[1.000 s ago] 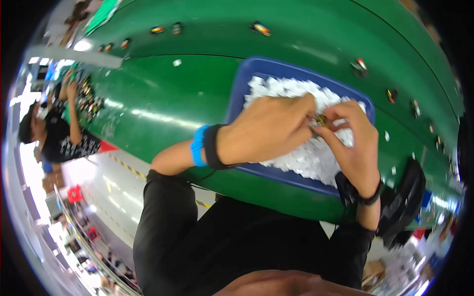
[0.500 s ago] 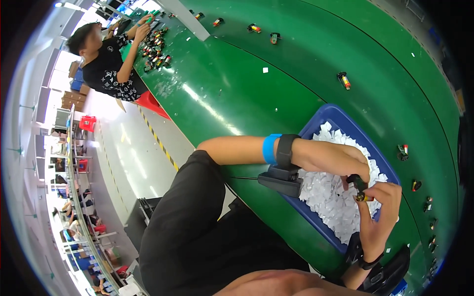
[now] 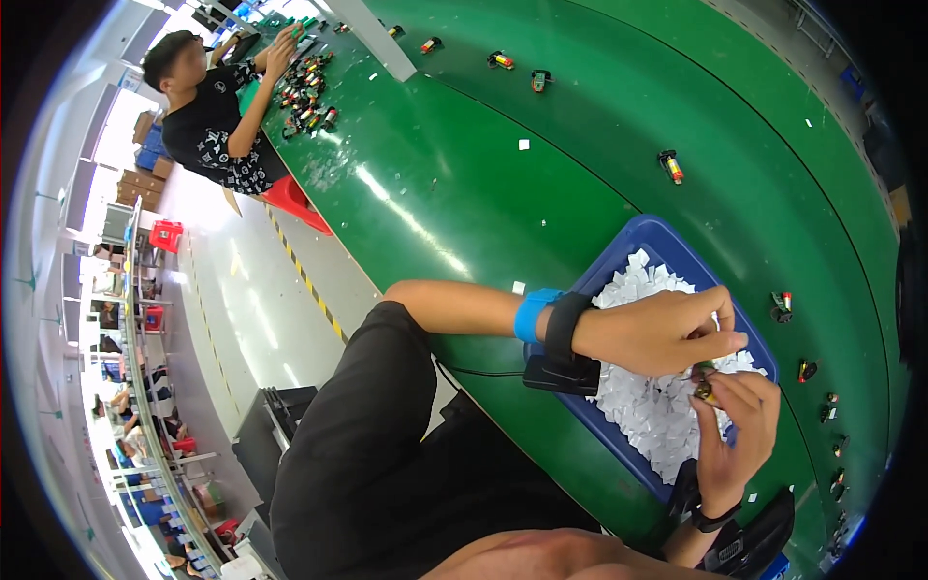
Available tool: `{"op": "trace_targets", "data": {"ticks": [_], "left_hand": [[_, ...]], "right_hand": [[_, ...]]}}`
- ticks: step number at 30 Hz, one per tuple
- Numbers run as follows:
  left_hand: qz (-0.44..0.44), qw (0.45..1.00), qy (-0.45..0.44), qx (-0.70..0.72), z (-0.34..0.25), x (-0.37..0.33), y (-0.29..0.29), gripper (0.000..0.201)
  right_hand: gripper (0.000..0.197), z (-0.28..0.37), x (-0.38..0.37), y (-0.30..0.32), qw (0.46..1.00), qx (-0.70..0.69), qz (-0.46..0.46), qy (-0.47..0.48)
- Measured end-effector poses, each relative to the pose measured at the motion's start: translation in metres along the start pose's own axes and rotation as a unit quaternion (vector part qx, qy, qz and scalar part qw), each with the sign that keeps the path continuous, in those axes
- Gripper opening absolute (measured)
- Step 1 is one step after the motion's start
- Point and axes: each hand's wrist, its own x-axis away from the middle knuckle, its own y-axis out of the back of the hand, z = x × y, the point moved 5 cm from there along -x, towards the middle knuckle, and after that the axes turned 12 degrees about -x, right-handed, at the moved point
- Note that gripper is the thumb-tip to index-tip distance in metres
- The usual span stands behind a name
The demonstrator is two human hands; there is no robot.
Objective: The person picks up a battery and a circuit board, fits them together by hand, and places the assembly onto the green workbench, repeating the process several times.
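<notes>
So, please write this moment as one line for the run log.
right hand: pinching small part | left hand: close by, contact unclear | blue tub: white pieces inside | green surface: small assemblies

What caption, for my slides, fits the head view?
Right hand holds a small gold component, left hand close by, over blue plastic tub of white pieces.

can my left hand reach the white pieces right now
Likely yes: the left hand is over the open blue tub, no lid covering the white pieces; whether that hand is free is unclear.
</notes>
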Motion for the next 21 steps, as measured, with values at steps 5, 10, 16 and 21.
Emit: {"op": "trace_targets", "data": {"ticks": [5,10,16,21], "left_hand": [[0.067,0.996,-0.036,0.044,-0.004,0.001,-0.006,0.022],[0.096,0.991,-0.004,0.088,-0.002,-0.001,-0.008,0.023],[0.126,0.986,0.027,0.106,0.001,-0.001,-0.012,0.023],[0.044,0.993,-0.055,-0.097,-0.009,0.003,-0.006,0.025]], "right_hand": [[0.041,0.004,0.004,0.016,1.0,0.009,-0.021,-0.003],[0.037,0.008,0.0,0.01,0.998,0.049,-0.038,-0.001],[0.03,0.009,0.001,0.008,0.994,0.075,-0.074,-0.002],[0.029,-0.001,-0.002,0.002,0.988,0.127,-0.085,0.027]]}}
